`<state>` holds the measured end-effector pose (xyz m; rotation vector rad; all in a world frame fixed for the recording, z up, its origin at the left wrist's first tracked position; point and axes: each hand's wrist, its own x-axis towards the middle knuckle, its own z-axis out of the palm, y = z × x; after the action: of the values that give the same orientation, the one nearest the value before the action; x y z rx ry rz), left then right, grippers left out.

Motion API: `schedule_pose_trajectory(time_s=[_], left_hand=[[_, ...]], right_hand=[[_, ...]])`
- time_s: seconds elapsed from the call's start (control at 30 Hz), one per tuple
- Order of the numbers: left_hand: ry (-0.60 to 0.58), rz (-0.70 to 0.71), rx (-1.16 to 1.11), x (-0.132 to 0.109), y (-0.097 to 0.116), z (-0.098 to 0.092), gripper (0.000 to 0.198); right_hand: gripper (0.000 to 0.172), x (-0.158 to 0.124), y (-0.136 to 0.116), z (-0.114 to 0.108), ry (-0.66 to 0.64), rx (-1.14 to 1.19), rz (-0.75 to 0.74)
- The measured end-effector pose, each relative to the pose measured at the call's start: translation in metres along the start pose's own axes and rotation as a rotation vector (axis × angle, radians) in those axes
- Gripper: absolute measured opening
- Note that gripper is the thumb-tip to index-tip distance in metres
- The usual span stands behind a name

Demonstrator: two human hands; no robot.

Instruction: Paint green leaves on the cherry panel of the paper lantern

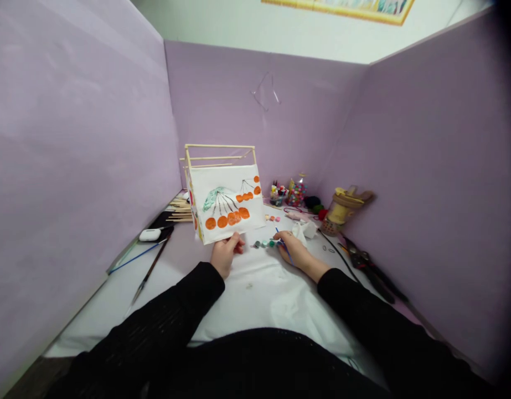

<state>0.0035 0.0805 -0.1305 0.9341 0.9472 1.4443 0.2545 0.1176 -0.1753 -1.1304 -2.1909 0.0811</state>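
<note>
My left hand (225, 254) grips the bottom edge of a paper lantern (226, 200), a wooden stick frame covered in white paper painted with orange circles, black stems and a green leaf, and tilts it up off the table. My right hand (294, 249) is closed around a thin blue paintbrush (285, 247), whose tip rests at a strip of small paint pots (264, 243) on the white table cover. A crumpled white tissue (305, 229) lies just beyond that hand.
Purple partition walls (72, 166) enclose the table on three sides. Wooden sticks (179, 210), a white earbud case (149, 235) and two brushes (149, 271) lie at left. Bead jars (295, 194), a yellow-lidded cup (340, 209) and dark pliers (363, 261) sit at right.
</note>
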Motion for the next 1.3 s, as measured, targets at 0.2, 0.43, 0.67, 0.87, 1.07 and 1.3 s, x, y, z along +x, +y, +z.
schedule_pose_trajectory(time_s=[0.2,0.43,0.67,0.87,1.07,1.3], left_hand=[[-0.008,-0.001,-0.007,0.001,-0.002,-0.001,0.042],[0.001,0.003,0.001,0.001,-0.002,0.0,0.044],[0.0,-0.002,-0.006,0.001,-0.001,0.0,0.043],[0.005,-0.007,-0.005,0.001,-0.002,0.0,0.041],[-0.009,0.009,0.012,0.002,-0.004,-0.002,0.039],[-0.006,0.014,0.013,0.003,-0.005,-0.001,0.04]], right_hand=[[0.025,-0.001,0.001,0.003,0.022,0.047,-0.043],[0.032,0.0,0.004,0.005,0.043,0.111,-0.055],[0.022,0.0,0.003,0.005,0.043,0.107,-0.075],[0.022,0.002,-0.003,0.001,-0.003,0.07,-0.092],[0.021,0.007,-0.014,-0.005,-0.176,-0.159,-0.173],[0.023,0.004,-0.023,0.0,-0.21,-0.242,-0.091]])
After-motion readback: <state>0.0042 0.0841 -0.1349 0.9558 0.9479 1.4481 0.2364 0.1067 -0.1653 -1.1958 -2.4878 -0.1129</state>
